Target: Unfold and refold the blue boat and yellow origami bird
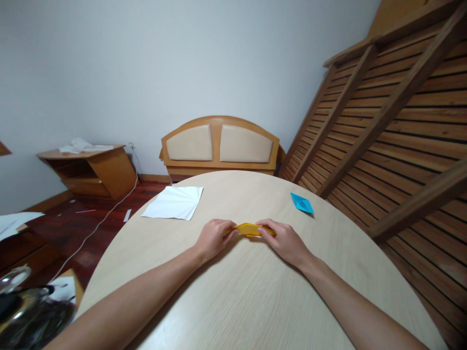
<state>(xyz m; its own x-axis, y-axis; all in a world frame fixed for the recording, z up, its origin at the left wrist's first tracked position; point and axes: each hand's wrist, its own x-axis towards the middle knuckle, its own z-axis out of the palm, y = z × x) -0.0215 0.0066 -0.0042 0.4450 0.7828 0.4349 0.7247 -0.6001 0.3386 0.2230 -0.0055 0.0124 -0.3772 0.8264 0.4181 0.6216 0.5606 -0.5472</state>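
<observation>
Both forearms run up the round table (255,301) to a folded yellow paper piece (249,229) lying flat on the wood. The left hand (213,238) pinches its left end, fingers curled down onto it; the right hand (282,239) pinches its right end the same way, so the paper spans the short gap between them. It looks light, thin and limp, likely to crease or tear if pulled hard, and best held at the folded ends as now. Around the grip the tabletop is bare, with open room on all sides. Farther left of it lies a stack of white paper sheets (175,202) near the table's far edge; farther right, well apart, a folded blue paper shape (302,202) sits close to the rim.
</observation>
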